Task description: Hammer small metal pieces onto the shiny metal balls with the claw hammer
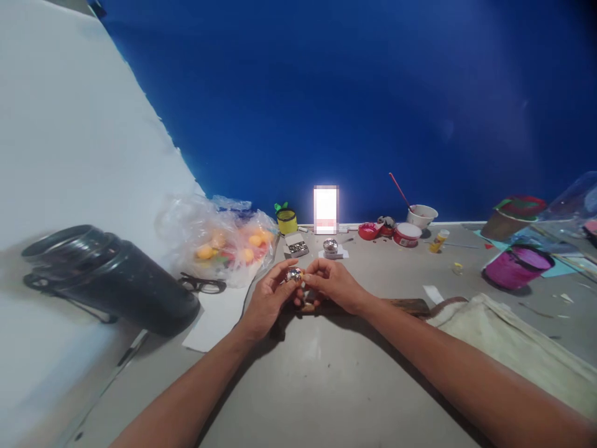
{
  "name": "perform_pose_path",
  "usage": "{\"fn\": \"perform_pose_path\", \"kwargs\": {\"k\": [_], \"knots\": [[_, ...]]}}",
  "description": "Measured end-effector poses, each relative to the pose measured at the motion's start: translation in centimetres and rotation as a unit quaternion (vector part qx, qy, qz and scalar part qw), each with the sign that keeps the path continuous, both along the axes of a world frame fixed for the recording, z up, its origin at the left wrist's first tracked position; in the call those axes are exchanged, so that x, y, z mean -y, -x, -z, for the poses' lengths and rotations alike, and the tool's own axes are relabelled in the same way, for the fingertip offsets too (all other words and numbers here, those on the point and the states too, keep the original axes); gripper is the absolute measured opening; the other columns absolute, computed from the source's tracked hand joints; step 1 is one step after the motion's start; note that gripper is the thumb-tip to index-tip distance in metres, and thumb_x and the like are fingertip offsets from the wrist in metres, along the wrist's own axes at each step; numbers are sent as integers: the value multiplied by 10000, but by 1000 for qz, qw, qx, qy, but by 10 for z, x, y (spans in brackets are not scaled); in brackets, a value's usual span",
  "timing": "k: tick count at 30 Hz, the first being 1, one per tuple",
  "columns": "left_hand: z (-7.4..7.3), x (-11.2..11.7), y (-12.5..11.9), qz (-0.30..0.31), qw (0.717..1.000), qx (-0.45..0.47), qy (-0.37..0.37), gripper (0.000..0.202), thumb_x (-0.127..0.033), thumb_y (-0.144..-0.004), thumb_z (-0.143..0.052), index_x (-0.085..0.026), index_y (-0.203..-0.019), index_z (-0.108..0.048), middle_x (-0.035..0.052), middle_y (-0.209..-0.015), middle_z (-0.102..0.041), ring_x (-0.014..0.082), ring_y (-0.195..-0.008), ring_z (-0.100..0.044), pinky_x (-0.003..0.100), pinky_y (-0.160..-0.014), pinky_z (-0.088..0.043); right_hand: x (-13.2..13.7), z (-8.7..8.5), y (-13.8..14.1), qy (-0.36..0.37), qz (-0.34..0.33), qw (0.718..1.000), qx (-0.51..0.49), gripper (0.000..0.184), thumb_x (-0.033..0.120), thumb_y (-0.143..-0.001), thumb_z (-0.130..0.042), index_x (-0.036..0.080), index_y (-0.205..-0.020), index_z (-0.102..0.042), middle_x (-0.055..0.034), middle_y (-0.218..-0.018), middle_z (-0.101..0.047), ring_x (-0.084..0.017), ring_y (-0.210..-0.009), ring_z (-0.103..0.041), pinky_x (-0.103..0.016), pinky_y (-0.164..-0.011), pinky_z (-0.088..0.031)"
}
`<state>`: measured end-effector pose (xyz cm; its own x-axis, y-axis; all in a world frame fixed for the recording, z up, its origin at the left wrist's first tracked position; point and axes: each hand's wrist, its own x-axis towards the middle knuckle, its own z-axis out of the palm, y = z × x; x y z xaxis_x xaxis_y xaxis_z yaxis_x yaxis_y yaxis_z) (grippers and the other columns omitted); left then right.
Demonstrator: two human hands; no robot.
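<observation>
In the middle of the view, my left hand is closed around a small shiny mirrored ball. Thumb and fingers of my right hand are pinched together at the ball's right side; whatever sits between those fingertips is too small to make out. Beneath both hands lies a long brown wooden piece, partly covered by them. Just beyond, a second mirrored ball rests on a white piece. To its left is a small open box with shiny little pieces inside.
At left stand a large dark flask, glasses and a plastic bag with orange items. A bright screen leans at the back. Rightward are a white bowl, a pink container and a pale cloth.
</observation>
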<state>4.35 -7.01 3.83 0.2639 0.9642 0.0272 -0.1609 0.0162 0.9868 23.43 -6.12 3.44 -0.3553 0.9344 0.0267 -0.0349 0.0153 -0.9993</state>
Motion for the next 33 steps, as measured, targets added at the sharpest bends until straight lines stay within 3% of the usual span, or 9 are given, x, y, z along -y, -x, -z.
{"fn": "perform_pose_path", "kwargs": {"k": [2,5,7,12,18,20,24,28,33], "knots": [[-2,-1,2,1,998,57,39,561,-373,-782,-826,-197,-1276,-628,17,-870,-671,119,-661,-609,274,-652,-528,4,-4,0,-74,30,984,160,308,463,-831,-758,194,-828,-608,-16,-787,-693,-155,-694,-628,-272,-610,-468],[-6,-3,5,-8,996,80,43,578,-310,-752,-842,-201,-1276,-623,-21,-764,-622,98,-626,-562,218,-594,-464,13,-6,4,-174,4,900,399,281,398,-771,-818,194,-882,-659,-30,-879,-692,-186,-792,-601,-288,-653,-377],[-7,-6,9,-30,996,76,20,567,-262,-740,-838,-212,-1263,-625,-47,-723,-588,80,-604,-526,192,-574,-424,18,-4,7,-225,-24,846,483,277,397,-808,-792,188,-947,-673,-58,-945,-687,-212,-866,-597,-297,-668,-340],[0,-23,21,-111,993,43,-21,502,-254,-717,-831,-197,-1178,-641,-29,-819,-627,81,-619,-550,221,-601,-441,17,-6,2,-298,-43,789,536,170,329,-891,-703,195,-994,-685,-70,-989,-664,-217,-914,-588,-293,-655,-306],[10,-33,24,-87,995,25,-36,477,-262,-686,-826,-156,-1124,-672,-9,-760,-642,111,-588,-571,282,-619,-465,6,-17,-19,-431,210,723,497,170,307,-1000,-573,214,-1002,-716,-107,-1027,-667,-241,-960,-578,-299,-669,-350],[10,-29,21,-62,998,1,-24,459,-239,-697,-804,-141,-1133,-695,-3,-741,-641,110,-580,-564,275,-601,-447,5,-16,-22,-457,240,714,473,231,334,-1029,-528,216,-1029,-727,-109,-984,-690,-238,-912,-590,-316,-711,-378],[6,-19,14,-29,999,-40,-23,388,-180,-704,-745,-126,-1088,-743,1,-715,-627,102,-571,-534,265,-589,-435,8,-13,-21,-450,214,713,493,320,372,-1055,-477,229,-949,-743,-78,-793,-691,-220,-747,-583,-328,-680,-344],[2,-15,11,-17,998,-50,-23,259,-191,-706,-742,-123,-956,-759,7,-689,-603,105,-563,-521,264,-568,-436,12,-17,-17,-446,235,716,483,338,394,-1058,-458,229,-985,-745,-94,-822,-711,-231,-789,-611,-328,-699,-345],[1,-15,11,-8,1000,-11,-4,358,-224,-687,-785,-116,-1027,-750,21,-735,-629,111,-586,-554,268,-583,-456,12,-21,-17,-422,192,732,498,263,337,-1042,-488,202,-1039,-714,-91,-841,-704,-230,-784,-608,-321,-671,-340]]}}
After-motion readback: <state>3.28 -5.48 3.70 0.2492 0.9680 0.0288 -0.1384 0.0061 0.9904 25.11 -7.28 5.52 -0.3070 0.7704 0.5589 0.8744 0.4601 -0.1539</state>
